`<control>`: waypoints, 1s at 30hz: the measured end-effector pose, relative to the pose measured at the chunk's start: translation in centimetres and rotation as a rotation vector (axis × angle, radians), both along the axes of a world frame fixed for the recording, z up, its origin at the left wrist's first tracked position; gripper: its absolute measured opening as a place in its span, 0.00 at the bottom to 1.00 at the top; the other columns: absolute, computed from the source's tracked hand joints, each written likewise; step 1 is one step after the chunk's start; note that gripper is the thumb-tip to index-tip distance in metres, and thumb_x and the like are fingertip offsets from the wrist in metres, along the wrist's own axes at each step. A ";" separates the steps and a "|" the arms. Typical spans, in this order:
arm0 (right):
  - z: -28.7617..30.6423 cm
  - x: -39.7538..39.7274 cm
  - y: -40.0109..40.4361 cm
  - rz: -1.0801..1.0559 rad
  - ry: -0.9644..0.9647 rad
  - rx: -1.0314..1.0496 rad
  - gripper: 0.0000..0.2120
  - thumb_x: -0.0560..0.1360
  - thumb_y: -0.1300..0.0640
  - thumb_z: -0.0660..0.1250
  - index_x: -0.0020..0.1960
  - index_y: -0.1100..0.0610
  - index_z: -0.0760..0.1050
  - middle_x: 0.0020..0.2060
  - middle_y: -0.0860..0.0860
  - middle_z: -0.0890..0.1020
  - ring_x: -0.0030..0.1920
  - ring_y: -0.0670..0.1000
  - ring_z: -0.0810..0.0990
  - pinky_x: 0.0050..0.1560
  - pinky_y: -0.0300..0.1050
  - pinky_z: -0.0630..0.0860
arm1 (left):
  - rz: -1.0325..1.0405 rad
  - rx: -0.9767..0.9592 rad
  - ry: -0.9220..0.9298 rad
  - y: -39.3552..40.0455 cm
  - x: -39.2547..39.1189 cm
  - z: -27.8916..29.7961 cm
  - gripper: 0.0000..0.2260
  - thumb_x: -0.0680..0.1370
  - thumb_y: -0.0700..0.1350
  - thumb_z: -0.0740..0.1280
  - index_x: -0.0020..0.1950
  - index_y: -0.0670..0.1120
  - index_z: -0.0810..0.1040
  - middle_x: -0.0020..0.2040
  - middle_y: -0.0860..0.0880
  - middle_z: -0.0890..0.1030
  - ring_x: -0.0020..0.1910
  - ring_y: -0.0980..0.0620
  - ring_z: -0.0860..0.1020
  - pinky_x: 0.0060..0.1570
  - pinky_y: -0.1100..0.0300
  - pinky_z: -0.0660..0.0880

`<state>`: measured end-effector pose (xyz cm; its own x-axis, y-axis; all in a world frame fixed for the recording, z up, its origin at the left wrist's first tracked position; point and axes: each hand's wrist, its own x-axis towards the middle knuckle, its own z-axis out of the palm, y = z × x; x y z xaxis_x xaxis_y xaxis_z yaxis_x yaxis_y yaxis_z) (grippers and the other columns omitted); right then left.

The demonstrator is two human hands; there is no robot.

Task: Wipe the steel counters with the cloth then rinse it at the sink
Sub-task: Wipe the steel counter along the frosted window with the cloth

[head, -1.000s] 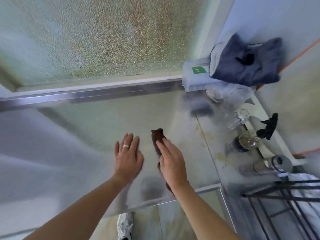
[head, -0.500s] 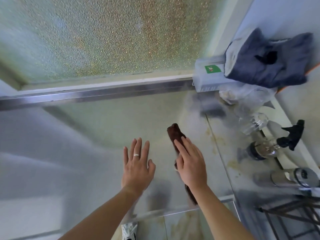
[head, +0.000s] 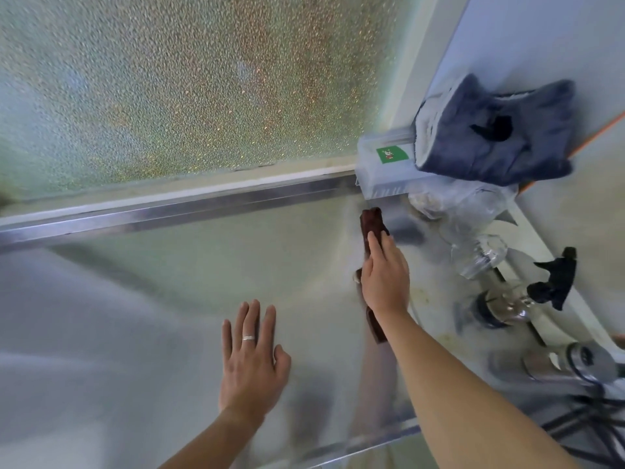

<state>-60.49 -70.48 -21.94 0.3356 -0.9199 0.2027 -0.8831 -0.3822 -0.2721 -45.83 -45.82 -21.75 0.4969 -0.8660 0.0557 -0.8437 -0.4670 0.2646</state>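
Observation:
A dark brown cloth (head: 372,221), folded into a long strip, lies on the steel counter (head: 169,282) near its back right corner. My right hand (head: 384,277) presses flat on the cloth's middle, so both ends stick out from under it. My left hand (head: 252,362) rests flat on the counter with fingers spread and a ring on one finger, nearer to me and left of the cloth. No sink is in view.
A frosted window (head: 203,86) runs along the counter's back edge. At the right stand a clear plastic box (head: 385,170) with a grey-blue towel (head: 497,137) on it, plastic bags (head: 456,204), glass bottles (head: 500,306) and a steel flask (head: 568,362).
My right hand has pushed the cloth away from me toward the back right corner. My left hand has stayed flat on the counter near the front.

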 end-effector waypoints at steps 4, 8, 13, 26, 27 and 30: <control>0.3 -2.0 1.4 -0.081 -0.008 0.010 0.23 0.84 0.58 0.57 0.78 0.59 0.68 0.76 0.60 0.71 0.76 0.60 0.69 0.74 0.57 0.70 | 0.002 -0.022 -0.002 0.1 0.1 0.1 0.30 0.75 0.48 0.61 0.78 0.45 0.67 0.79 0.40 0.64 0.81 0.43 0.57 0.78 0.39 0.54; 0.2 -5.5 3.2 -0.071 0.000 -0.007 0.23 0.83 0.59 0.58 0.78 0.59 0.68 0.76 0.60 0.71 0.78 0.59 0.68 0.76 0.56 0.69 | 0.016 -0.015 -0.006 -0.1 0.0 0.4 0.30 0.75 0.50 0.58 0.78 0.45 0.67 0.78 0.40 0.65 0.80 0.42 0.58 0.78 0.39 0.53; -0.1 -9.4 5.5 -0.089 -0.019 -0.003 0.23 0.82 0.59 0.60 0.78 0.58 0.69 0.76 0.59 0.71 0.78 0.57 0.67 0.77 0.53 0.66 | 0.030 -0.051 -0.029 -0.3 -1.1 0.6 0.28 0.77 0.49 0.54 0.76 0.42 0.69 0.76 0.40 0.68 0.78 0.40 0.62 0.75 0.36 0.58; 1.7 -17.1 13.7 -0.243 -0.370 0.118 0.28 0.79 0.72 0.63 0.77 0.60 0.68 0.78 0.59 0.69 0.79 0.60 0.65 0.78 0.59 0.65 | -0.174 0.019 0.118 -3.9 -14.3 2.3 0.27 0.78 0.50 0.51 0.77 0.47 0.67 0.78 0.45 0.66 0.80 0.45 0.60 0.76 0.40 0.56; 1.7 -17.5 14.5 -0.269 -0.297 0.091 0.29 0.79 0.71 0.64 0.78 0.60 0.66 0.78 0.59 0.68 0.80 0.60 0.64 0.79 0.58 0.64 | -0.198 0.027 0.121 -4.4 -14.5 2.5 0.27 0.78 0.50 0.51 0.77 0.49 0.66 0.78 0.45 0.65 0.80 0.45 0.59 0.76 0.40 0.56; 0.8 -17.9 15.8 -0.321 -0.088 0.090 0.27 0.83 0.60 0.62 0.80 0.60 0.63 0.80 0.59 0.66 0.81 0.60 0.62 0.78 0.58 0.64 | -0.214 0.041 0.113 -5.8 -13.8 2.7 0.25 0.79 0.49 0.53 0.77 0.53 0.66 0.79 0.45 0.64 0.80 0.45 0.58 0.76 0.40 0.53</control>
